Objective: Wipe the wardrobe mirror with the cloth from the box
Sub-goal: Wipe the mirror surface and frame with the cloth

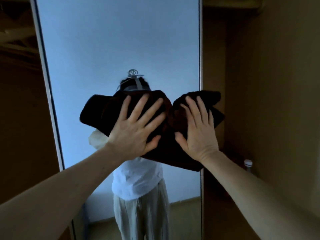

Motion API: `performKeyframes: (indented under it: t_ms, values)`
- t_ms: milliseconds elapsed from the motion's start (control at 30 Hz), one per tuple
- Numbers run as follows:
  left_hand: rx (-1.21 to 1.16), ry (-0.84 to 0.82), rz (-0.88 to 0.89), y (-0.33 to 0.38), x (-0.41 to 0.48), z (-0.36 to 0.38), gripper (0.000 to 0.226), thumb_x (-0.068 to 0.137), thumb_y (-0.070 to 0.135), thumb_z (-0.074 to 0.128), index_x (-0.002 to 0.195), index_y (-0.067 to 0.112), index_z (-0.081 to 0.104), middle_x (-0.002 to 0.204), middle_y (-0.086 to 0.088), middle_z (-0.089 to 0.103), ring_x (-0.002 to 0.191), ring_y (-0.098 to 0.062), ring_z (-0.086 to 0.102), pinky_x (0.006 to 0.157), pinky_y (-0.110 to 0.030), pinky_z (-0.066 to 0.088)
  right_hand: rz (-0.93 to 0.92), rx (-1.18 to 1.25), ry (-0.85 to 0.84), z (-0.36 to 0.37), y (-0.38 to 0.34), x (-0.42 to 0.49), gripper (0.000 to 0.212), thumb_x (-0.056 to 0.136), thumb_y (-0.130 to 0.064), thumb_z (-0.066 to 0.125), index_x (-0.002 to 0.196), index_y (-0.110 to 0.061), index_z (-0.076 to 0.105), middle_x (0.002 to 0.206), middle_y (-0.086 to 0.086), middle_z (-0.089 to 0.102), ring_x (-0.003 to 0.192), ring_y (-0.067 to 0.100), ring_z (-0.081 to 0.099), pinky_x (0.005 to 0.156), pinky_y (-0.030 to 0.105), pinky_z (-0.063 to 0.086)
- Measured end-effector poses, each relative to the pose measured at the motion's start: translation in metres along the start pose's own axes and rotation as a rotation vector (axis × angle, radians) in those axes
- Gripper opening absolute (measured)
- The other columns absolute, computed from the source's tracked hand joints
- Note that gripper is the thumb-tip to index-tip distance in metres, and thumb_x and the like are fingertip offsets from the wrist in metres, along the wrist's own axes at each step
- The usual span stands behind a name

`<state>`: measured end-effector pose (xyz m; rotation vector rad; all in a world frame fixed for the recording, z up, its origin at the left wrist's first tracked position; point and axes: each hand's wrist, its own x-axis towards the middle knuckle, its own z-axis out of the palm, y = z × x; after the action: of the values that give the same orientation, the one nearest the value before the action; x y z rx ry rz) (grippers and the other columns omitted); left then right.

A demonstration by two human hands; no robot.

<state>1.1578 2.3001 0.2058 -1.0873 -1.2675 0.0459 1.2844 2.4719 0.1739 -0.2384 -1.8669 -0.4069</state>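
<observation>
A tall wardrobe mirror (112, 49) with a pale frame fills the middle of the head view. A dark brown cloth (166, 149) is spread against its glass at mid height, near the right edge. My left hand (136, 127) lies flat on the cloth's left part with its fingers spread and straight. My right hand (197, 129) presses flat on the cloth's right part, which reaches past the mirror's right frame. The mirror reflects a person in a white top and light trousers, partly hidden by the cloth.
Brown wooden wardrobe panels (259, 84) flank the mirror on both sides. A small bottle with a white cap (248, 164) stands low at the right. The box is out of sight.
</observation>
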Motion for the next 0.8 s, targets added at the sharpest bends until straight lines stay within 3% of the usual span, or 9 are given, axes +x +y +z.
performKeyframes:
  t_ms: [200,300,433,600,733,800]
  values:
    - [0.027,0.042,-0.192,-0.049,0.076,-0.005,0.061,0.088,0.050,0.043,0.139,0.018,0.046,0.155,-0.012,0.029,0.140,-0.044,0.025,0.109,-0.065,0.011,0.039,-0.017,0.088,-0.030,0.014,0.108,0.069,0.088,-0.045,0.039,0.143,-0.004,0.034,0.156,0.010,0.023,0.145,0.030,0.013,0.111,0.054,0.019]
    - [0.030,0.028,-0.249,-0.048,0.080,-0.006,0.062,0.090,0.050,0.039,0.142,0.017,0.042,0.156,-0.011,0.026,0.141,-0.043,0.021,0.109,-0.065,0.010,0.103,-0.024,0.140,-0.025,0.007,0.110,0.068,0.089,-0.045,0.038,0.143,-0.003,0.034,0.156,0.009,0.024,0.145,0.029,0.014,0.112,0.053,0.018]
    - [0.024,0.031,-0.174,-0.022,0.049,-0.001,0.064,0.088,0.049,0.041,0.143,0.016,0.041,0.155,-0.009,0.028,0.141,-0.038,0.020,0.111,-0.062,0.008,0.118,-0.007,0.128,-0.012,0.000,0.062,0.068,0.088,-0.044,0.041,0.141,-0.003,0.035,0.155,0.010,0.026,0.144,0.029,0.015,0.111,0.054,0.019]
    - [-0.041,-0.004,-0.002,0.023,-0.011,0.005,0.062,0.089,0.048,0.043,0.142,0.017,0.039,0.155,-0.006,0.025,0.141,-0.034,0.022,0.113,-0.060,0.007,0.021,-0.021,-0.041,0.000,-0.004,-0.024,0.068,0.084,-0.047,0.042,0.140,-0.009,0.032,0.154,0.008,0.021,0.144,0.030,0.013,0.110,0.056,0.019]
    - [-0.052,-0.005,0.043,0.010,-0.003,0.002,0.058,0.088,0.048,0.044,0.138,0.018,0.047,0.153,-0.007,0.033,0.140,-0.034,0.024,0.111,-0.061,0.012,-0.109,-0.113,-0.125,-0.014,0.007,-0.005,0.070,0.081,-0.046,0.041,0.138,-0.006,0.033,0.153,0.010,0.021,0.142,0.033,0.014,0.108,0.057,0.022]
    - [-0.029,0.010,-0.024,-0.013,0.020,-0.002,0.059,0.087,0.048,0.044,0.136,0.016,0.051,0.152,-0.010,0.036,0.139,-0.036,0.026,0.109,-0.061,0.013,-0.096,-0.141,-0.096,-0.025,0.010,0.035,0.071,0.081,-0.044,0.039,0.139,-0.002,0.036,0.153,0.014,0.025,0.142,0.034,0.016,0.108,0.060,0.022]
